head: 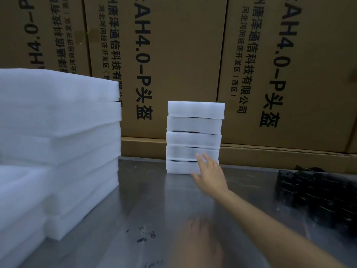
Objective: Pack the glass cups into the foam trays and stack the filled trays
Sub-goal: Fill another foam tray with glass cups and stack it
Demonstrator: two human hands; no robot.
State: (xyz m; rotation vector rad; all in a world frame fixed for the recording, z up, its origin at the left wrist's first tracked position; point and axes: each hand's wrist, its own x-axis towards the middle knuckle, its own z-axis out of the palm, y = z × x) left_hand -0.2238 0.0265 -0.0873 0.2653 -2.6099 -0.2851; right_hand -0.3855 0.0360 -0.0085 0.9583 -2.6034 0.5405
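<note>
Blurred left hand (195,242); cartons (173,64) read "AH4.0-P".

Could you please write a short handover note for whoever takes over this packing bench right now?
Right hand: open, fingers straight, at the lower trays of the filled stack.
Left hand: blurred, low over the metal table; state unclear.
Done: five foam trays stacked against the cartons.
Left: dark cups wait at right; empty foam is piled at left.

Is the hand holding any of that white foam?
No. The right hand is open, fingers straight, at the foam stack. The left hand is blurred; nothing shows in it.
</note>
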